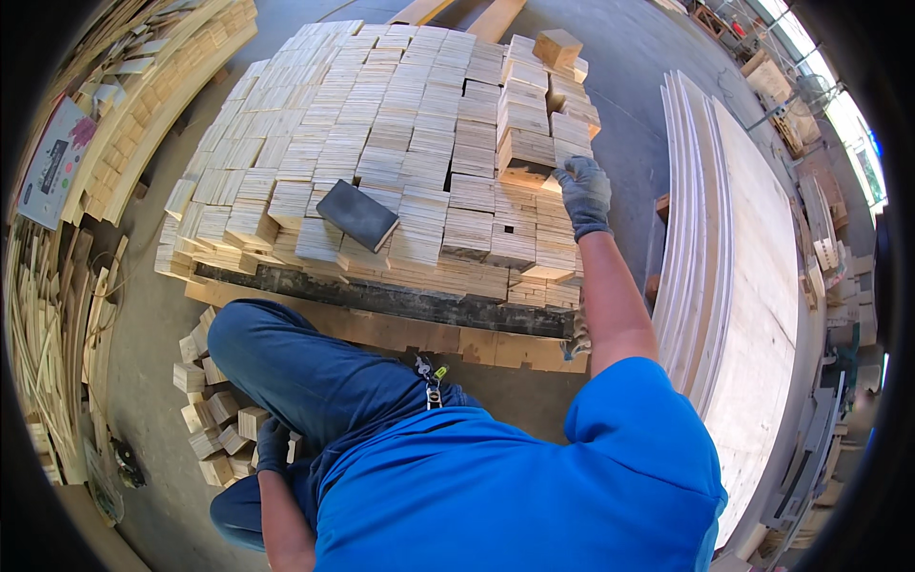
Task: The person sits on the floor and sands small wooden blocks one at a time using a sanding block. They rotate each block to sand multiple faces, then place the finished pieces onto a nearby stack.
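Pale square plywood block (527, 155) on the stacked pallet's right side, gripped by gloved right hand (583, 194); neighbouring loose stack (570, 114) looks likely to topple if it's yanked.

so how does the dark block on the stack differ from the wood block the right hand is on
The dark block is flat, dark grey and lies loose and askew on top of the stack; the wood block is pale, thicker and sits squared up at the stack's raised right part. The gloved right hand grips the wood block's lower corner, while nothing touches the dark block. Both rest on the same stack.
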Demonstrator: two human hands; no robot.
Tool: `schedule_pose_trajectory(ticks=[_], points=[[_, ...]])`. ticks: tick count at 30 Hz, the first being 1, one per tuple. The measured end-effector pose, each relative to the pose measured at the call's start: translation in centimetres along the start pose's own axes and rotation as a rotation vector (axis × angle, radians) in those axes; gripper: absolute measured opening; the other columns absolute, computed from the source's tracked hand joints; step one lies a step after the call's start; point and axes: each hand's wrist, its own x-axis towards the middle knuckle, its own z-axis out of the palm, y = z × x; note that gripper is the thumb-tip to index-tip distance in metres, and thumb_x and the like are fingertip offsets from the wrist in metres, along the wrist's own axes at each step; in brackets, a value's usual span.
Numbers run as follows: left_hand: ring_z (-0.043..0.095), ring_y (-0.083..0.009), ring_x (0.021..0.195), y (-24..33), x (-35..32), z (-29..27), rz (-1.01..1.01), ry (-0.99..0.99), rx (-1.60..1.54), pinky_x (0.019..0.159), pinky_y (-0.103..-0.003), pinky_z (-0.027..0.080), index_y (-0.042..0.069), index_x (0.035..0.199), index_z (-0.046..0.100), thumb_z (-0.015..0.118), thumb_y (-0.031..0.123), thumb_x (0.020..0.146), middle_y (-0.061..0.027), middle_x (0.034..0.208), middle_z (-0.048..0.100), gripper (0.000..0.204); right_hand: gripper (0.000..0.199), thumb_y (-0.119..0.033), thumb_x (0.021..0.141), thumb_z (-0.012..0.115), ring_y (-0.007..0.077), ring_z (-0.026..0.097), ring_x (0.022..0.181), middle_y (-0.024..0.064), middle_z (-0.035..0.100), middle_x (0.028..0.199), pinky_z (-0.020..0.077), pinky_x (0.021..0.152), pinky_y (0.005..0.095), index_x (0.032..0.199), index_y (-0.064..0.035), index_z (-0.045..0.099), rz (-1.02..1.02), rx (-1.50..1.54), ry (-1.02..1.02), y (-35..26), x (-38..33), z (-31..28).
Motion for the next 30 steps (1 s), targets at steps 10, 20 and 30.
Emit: schedule_pose_trajectory(ticks=[10,20,30], points=[[0.057,-0.0132,0.062,0.3,-0.7,-0.1,-0.013,0.018,-0.010,0.055,-0.032,0.046,0.003,0.100,0.075,0.068,0.027,0.097,-0.0025,0.072,0.063,0.025,0.028,-0.031,0.085,0.083,0.0350,0.069,0.105,0.0107,0.075,0.112,0.0547,0.091,0.0464,0.103,-0.0106,0.077,-0.037,0.005,0.015,0.1,-0.3,-0.2],[0.058,-0.0117,0.066,1.5,-1.6,-0.6,-0.041,0.019,-0.013,0.061,-0.031,0.047,0.002,0.103,0.077,0.071,0.031,0.095,-0.0010,0.076,0.067,0.031,0.026,-0.031,0.084,0.083,0.0338,0.070,0.104,0.0097,0.075,0.111,0.0552,0.090,0.0452,0.101,-0.0109,0.077,-0.016,0.037,-0.010,0.2,0.1,0.0],[0.059,-0.0117,0.069,0.3,-0.7,-0.8,-0.063,0.035,-0.037,0.064,-0.030,0.048,0.001,0.107,0.076,0.071,0.026,0.096,-0.0020,0.081,0.069,0.028,0.028,-0.030,0.083,0.085,0.0348,0.070,0.103,0.0104,0.076,0.110,0.0562,0.091,0.0448,0.099,-0.0093,0.078,-0.034,0.071,0.046,0.1,0.0,0.3]])
